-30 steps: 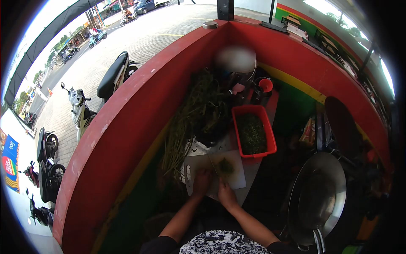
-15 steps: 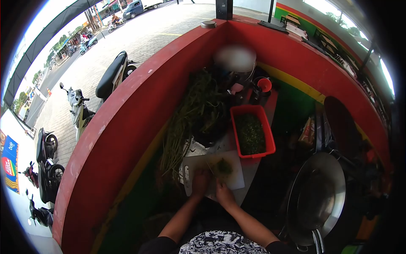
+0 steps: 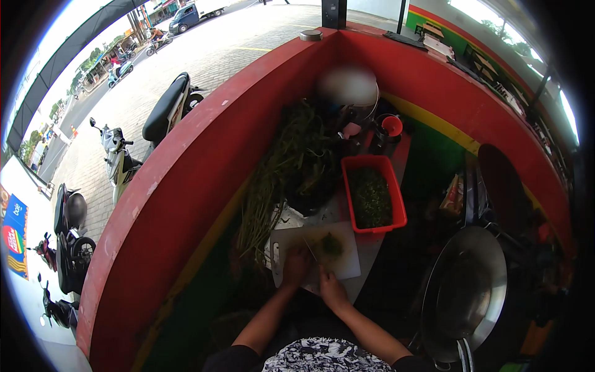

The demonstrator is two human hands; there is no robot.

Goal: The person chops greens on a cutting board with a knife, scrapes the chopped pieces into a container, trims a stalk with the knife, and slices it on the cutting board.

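My right hand [image 3: 333, 290] is wrapped round the handle of a knife [image 3: 311, 250], whose thin blade points away from me over a white cutting board [image 3: 348, 268]. Just left of the blade, my left hand [image 3: 297, 266] rests on the board with its fingers drawn in; shadow hides what they hold. A small heap of chopped greens [image 3: 330, 246] lies on the board to the right of the knife. Beyond the board stands a red plastic tub [image 3: 401, 204] holding finely cut greens. Long-stalked leafy greens [image 3: 263, 195] are piled at the left.
A low red wall [image 3: 186, 167] curves round the left and back. Behind the tub are a bucket [image 3: 362, 115] and a red cup [image 3: 392, 126]. A large wok [image 3: 468, 291] is at my right. Motorbikes [image 3: 114, 155] are parked outside the wall.
The view has shifted slightly, so most things sit a little further right. The knife blade shows more clearly between my hands. Both hands stay at the board; traffic outside has moved.
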